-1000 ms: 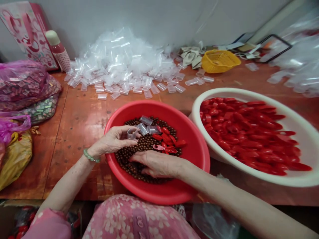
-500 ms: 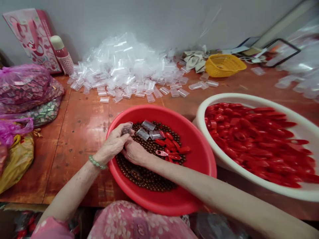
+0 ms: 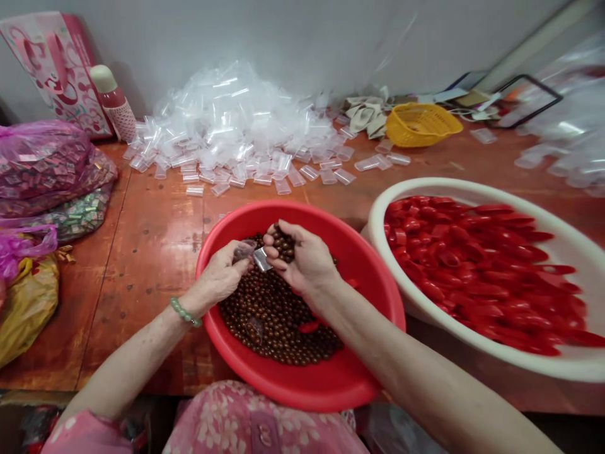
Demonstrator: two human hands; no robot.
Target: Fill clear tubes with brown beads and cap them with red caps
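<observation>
You pinch a clear plastic sleeve (image 3: pixel 243 250) between the thumb and fingers of your left hand (image 3: pixel 221 274), over the left part of the red basin (image 3: pixel 293 384). Your right hand (image 3: pixel 312 258) is cupped, its fingers curled around a small heap of brown beads (image 3: pixel 283 244), above the middle of the red basin. The two hands are near each other, your right fingertips pointing toward the sleeve, and a second clear sleeve (image 3: pixel 263 259) shows in the gap between them; whether your right fingers touch it you cannot tell from here. Inside the red basin, loose beads (image 3: pixel 278 334) cover much of the bottom, with a see-through piece (image 3: pixel 255 329) lying among them and a few red pieces (image 3: pixel 309 326) showing beneath and beside your right wrist. Just to the right of the red basin stands a white tub (image 3: pixel 377 221) holding a great many glossy red parts (image 3: pixel 472 271). Beyond the red basin, against the wall, a large pile of clear sleeves (image 3: pixel 236 126) spreads over the table (image 3: pixel 155 271), and a yellow basket (image 3: pixel 420 135) sits farther right. Well to the left of the red basin, a purple bag (image 3: pixel 42 164) is full of small pieces, with a yellow bag (image 3: pixel 31 309) on its near side.
</observation>
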